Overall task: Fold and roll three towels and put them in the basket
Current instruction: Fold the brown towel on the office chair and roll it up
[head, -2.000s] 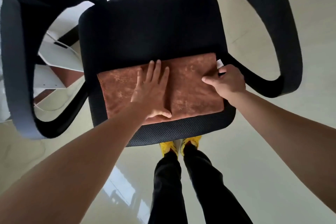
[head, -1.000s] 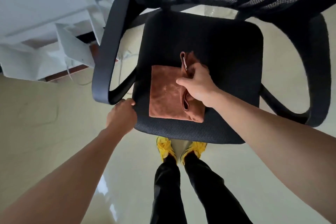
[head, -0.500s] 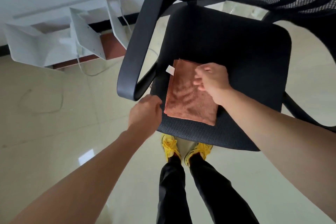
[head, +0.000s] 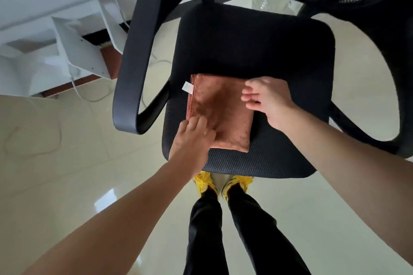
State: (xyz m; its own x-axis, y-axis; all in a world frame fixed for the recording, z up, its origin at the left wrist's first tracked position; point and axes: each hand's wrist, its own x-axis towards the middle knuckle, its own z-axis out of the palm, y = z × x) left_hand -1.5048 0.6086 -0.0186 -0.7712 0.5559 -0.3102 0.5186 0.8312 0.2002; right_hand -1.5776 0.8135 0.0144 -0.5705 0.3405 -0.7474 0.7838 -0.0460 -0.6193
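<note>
To your left sits some white furniture (head: 73, 51), then the chair's black armrest (head: 131, 69). Your left hand (head: 192, 138) lies flat on the near corner of the folded brown towel (head: 223, 109) on the chair seat (head: 257, 51). Your right hand (head: 270, 100), fingers spread, presses the towel's far right edge.

Soft, bright, even light fills the scene. The glossy floor (head: 67, 163) carries pale glare patches beside the legs (head: 205, 230). The black chair seat (head: 257, 51) looks dark, its far part nearly textureless. Motion blur smears the left hand (head: 192, 138) and the right hand (head: 270, 100) at its fingers (head: 248, 96). Wide-angle distortion curves the armrest (head: 134, 62) and stretches everything near the edges.
</note>
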